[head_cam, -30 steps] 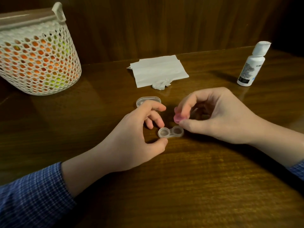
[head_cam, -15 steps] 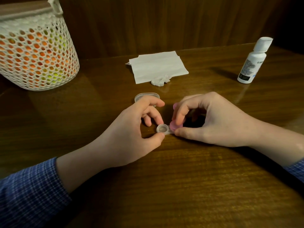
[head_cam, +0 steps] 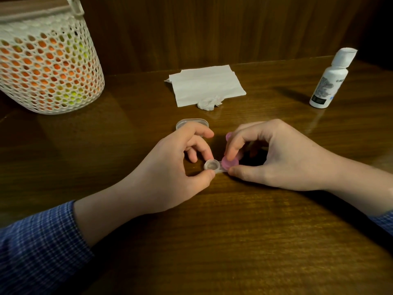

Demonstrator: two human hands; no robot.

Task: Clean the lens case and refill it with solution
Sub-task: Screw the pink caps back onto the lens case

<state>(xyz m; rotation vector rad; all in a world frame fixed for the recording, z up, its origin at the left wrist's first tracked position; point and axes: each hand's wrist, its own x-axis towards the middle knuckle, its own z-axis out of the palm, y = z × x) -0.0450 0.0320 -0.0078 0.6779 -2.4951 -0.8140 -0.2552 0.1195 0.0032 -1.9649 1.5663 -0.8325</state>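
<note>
The clear two-well lens case point(head_cam: 211, 166) lies on the wooden table between my hands. My left hand point(head_cam: 170, 167) pinches its open left well between thumb and fingers. My right hand point(head_cam: 276, 154) holds a pink cap point(head_cam: 228, 163) with fingertips and thumb over the case's right well, which the cap hides. A second pink piece point(head_cam: 228, 136) peeks out behind my right index finger. The white solution bottle point(head_cam: 327, 79) stands upright at the far right, cap shut.
A clear plastic lid point(head_cam: 191, 123) lies just behind my left fingers. A folded white tissue point(head_cam: 206, 86) with a crumpled wad point(head_cam: 209, 103) lies farther back. A white mesh basket point(head_cam: 46, 67) stands at the far left. A wooden wall backs the table.
My right hand lowered the pink cap from above the case onto its right well. My left hand closed its pinch on the left well.
</note>
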